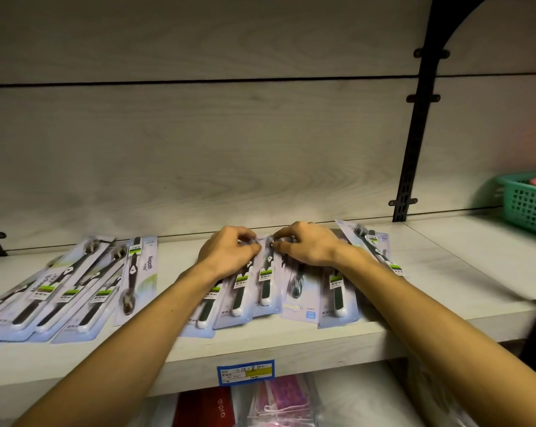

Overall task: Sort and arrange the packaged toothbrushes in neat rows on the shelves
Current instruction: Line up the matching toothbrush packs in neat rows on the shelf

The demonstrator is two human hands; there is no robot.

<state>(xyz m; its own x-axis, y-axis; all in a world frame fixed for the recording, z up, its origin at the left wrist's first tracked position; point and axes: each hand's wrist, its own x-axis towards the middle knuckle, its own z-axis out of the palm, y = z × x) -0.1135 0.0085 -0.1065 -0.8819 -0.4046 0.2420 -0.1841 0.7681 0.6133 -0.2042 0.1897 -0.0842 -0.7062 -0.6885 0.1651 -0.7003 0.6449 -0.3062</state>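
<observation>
Several packaged toothbrushes lie flat on a pale wooden shelf [291,337]. A fanned, overlapping group [75,291] sits at the left. A tighter middle row [266,291] lies under both hands. My left hand [229,251] and my right hand [307,245] meet at the far end of one middle pack [268,272], fingers curled and pinching its top edge from either side. One more pack [374,245] lies tilted at the right end, partly under my right wrist. The packs are light blue cards holding dark-handled brushes.
A green plastic basket [529,204] stands on the shelf at the far right. A black metal shelf bracket [414,143] runs up the back panel. A price label [245,372] is stuck on the shelf's front edge. Bagged goods [279,402] lie on the shelf below.
</observation>
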